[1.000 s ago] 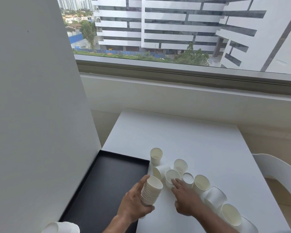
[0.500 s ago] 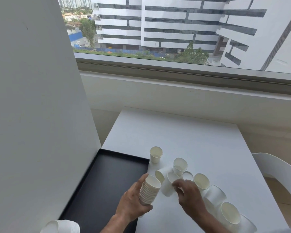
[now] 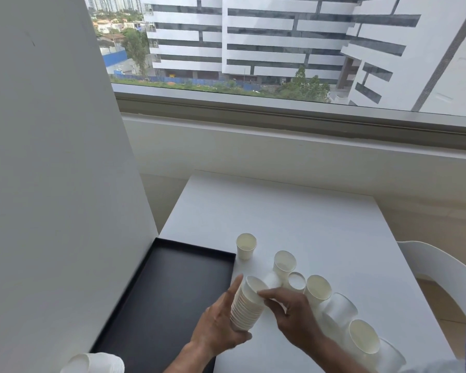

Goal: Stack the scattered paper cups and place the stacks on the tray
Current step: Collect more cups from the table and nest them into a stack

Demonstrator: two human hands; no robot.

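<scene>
Paper-cup stack (image 3: 246, 308): our left hand (image 3: 217, 328) grips it beside the tray (image 3: 156, 294); our right hand (image 3: 293, 317) pinches its top cup (image 3: 254, 288).

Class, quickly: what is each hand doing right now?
Left hand: grips the cup stack.
Right hand: pinches the top cup of that stack.

Far half of the tabletop (image 3: 293, 211) is wide open. The tray (image 3: 156, 292) is boxed in by the white wall (image 3: 51, 184) on its left, and loose cups (image 3: 318, 289) crowd the right.
</scene>
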